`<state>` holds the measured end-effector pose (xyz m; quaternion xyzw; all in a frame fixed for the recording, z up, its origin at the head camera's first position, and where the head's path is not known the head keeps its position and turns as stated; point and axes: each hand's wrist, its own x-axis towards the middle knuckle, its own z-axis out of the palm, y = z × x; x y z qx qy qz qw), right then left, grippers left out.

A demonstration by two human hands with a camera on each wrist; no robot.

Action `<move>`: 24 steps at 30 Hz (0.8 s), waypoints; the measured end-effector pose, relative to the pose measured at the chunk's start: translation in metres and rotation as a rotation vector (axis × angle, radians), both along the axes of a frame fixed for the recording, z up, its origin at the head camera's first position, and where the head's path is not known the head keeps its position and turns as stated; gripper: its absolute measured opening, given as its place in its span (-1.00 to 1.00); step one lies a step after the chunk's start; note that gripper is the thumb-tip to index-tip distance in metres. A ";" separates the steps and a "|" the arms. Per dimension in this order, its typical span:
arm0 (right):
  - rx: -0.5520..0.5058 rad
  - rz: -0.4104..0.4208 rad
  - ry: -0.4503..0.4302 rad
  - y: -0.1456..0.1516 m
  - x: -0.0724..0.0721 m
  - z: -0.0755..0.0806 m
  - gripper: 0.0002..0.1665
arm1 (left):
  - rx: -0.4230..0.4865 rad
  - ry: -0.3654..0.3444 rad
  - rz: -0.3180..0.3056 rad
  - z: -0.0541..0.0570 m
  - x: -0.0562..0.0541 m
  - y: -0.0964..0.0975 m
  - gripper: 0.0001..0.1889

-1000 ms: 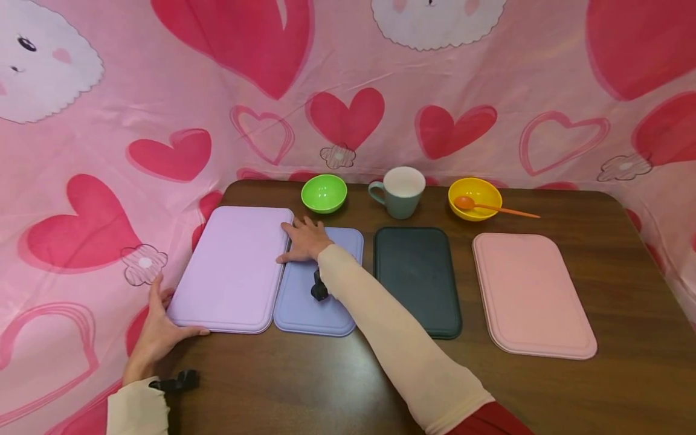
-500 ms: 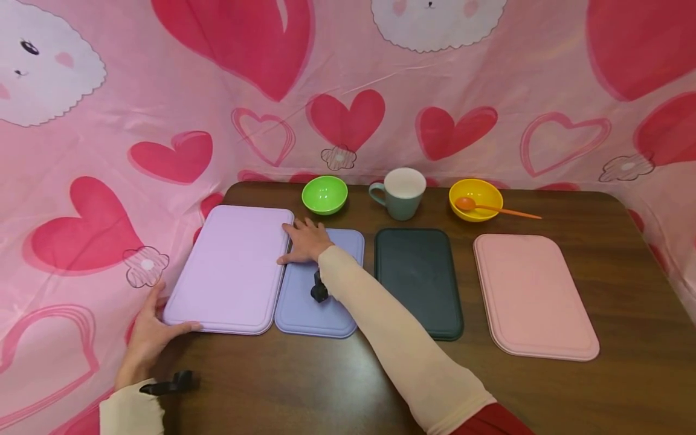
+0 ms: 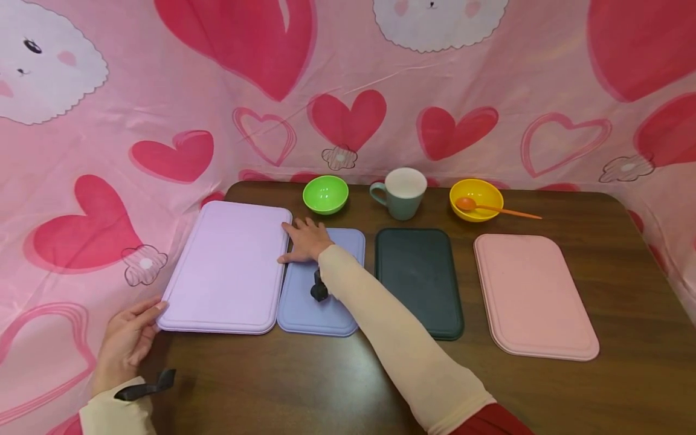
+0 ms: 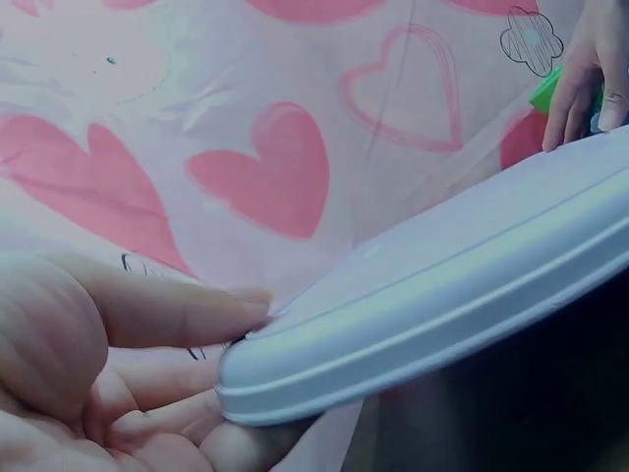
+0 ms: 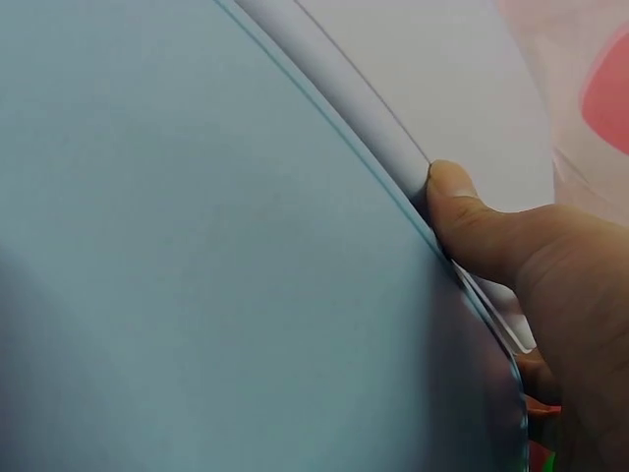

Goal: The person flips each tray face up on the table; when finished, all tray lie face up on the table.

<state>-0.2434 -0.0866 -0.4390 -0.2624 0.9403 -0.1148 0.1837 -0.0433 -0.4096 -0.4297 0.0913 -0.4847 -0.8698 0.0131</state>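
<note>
The large lavender rectangular board (image 3: 228,266), with rounded corners and a ridged rim, lies at the left of the table. My left hand (image 3: 127,335) pinches its near left corner; in the left wrist view the thumb (image 4: 187,315) is on top and fingers are curled below the rim. At the board's right edge my right hand (image 3: 309,240) has its fingers spread, with the thumb (image 5: 472,216) against the rim in the right wrist view. That hand reaches over the smaller periwinkle board (image 3: 312,305), which sits close beside the lavender one.
A dark green board (image 3: 418,281) and a pink board (image 3: 535,293) lie farther right on the brown table (image 3: 304,386). Along the back stand a green bowl (image 3: 326,194), a teal mug (image 3: 403,194) and a yellow bowl (image 3: 484,188) with an orange spoon (image 3: 508,211) in it.
My left hand has gone from a spread hold around the near left corner to a pinch with fingers underneath. The lavender board's left side has risen slightly. The right hand has stayed put.
</note>
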 end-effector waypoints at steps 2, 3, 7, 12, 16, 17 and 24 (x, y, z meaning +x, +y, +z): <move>0.000 0.003 0.001 0.000 0.000 0.000 0.13 | -0.018 -0.026 -0.011 0.001 0.000 -0.001 -0.58; -0.002 0.004 0.000 0.000 0.000 -0.001 0.13 | -0.019 -0.031 -0.010 0.002 0.000 -0.001 -0.58; -0.013 0.001 -0.007 0.000 0.000 -0.003 0.13 | -0.022 -0.026 -0.009 0.009 0.001 0.000 -0.58; -0.035 0.002 -0.011 0.002 0.002 -0.002 0.13 | -0.089 -0.009 0.007 0.021 0.001 0.006 -0.59; -0.063 0.018 0.002 0.005 0.003 0.001 0.12 | -0.123 0.005 0.031 0.030 0.001 0.011 -0.58; -0.071 0.023 0.012 0.005 0.003 0.002 0.12 | -0.128 0.005 0.039 0.032 0.002 0.012 -0.58; -0.125 0.043 0.098 0.004 0.006 0.011 0.10 | -0.250 -0.054 0.090 0.044 0.002 0.019 -0.59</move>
